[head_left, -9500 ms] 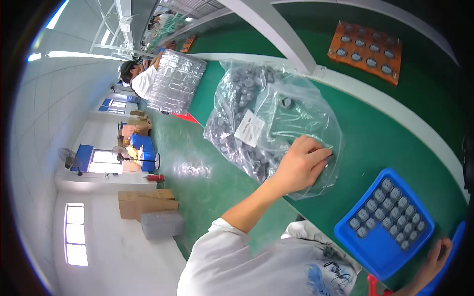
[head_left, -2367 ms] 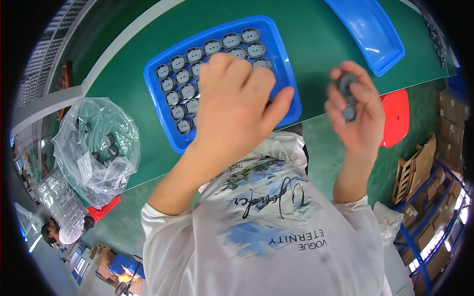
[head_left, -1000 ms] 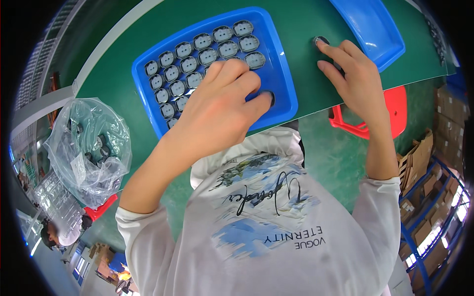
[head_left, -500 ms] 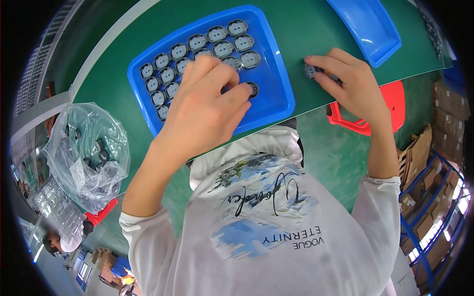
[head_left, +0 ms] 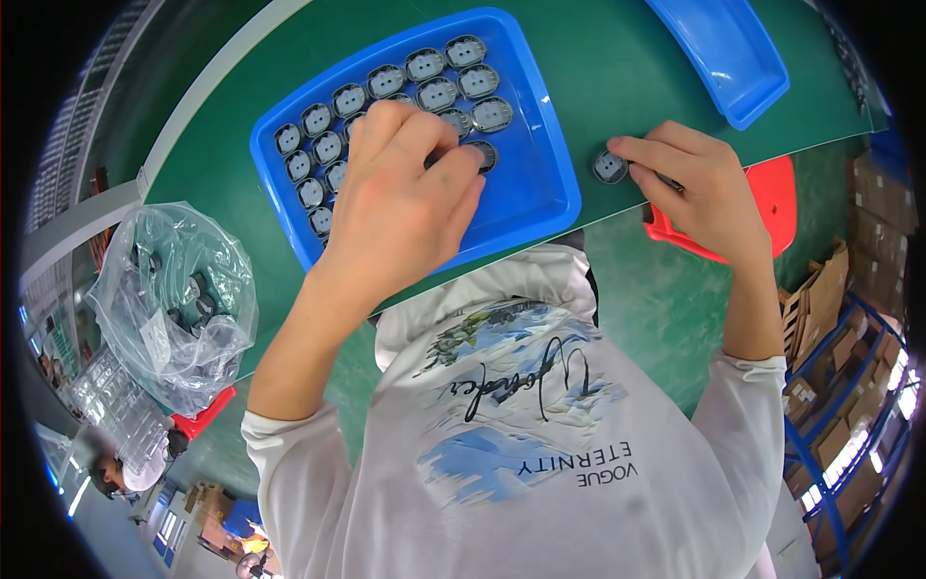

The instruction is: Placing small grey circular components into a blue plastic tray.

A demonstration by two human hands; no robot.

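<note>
Over blue plastic tray (head_left: 540, 193) of round grey parts: left hand (head_left: 405, 207), fingers curled onto one part (head_left: 479, 154). Right hand (head_left: 699, 188) fingertips pinch loose round grey part (head_left: 610, 167) on green tabletop (head_left: 617, 77), just beside tray.

The blue tray (head_left: 540, 183) is smooth, glossy plastic that catches the light along its rim. The round parts (head_left: 439, 94) in it look like dull grey metal or plastic; which one cannot be told. Under the tray, the green worktop (head_left: 617, 68) is matt and even. Left of the tray, a bag (head_left: 174, 299) of thin clear plastic film is crinkled and shiny. Right of the tray, a second blue tray (head_left: 723, 53) shows the same glossy plastic, and the red stool (head_left: 776, 193) is smooth plastic. The shirt (head_left: 521, 444) is soft matt cloth.
</note>
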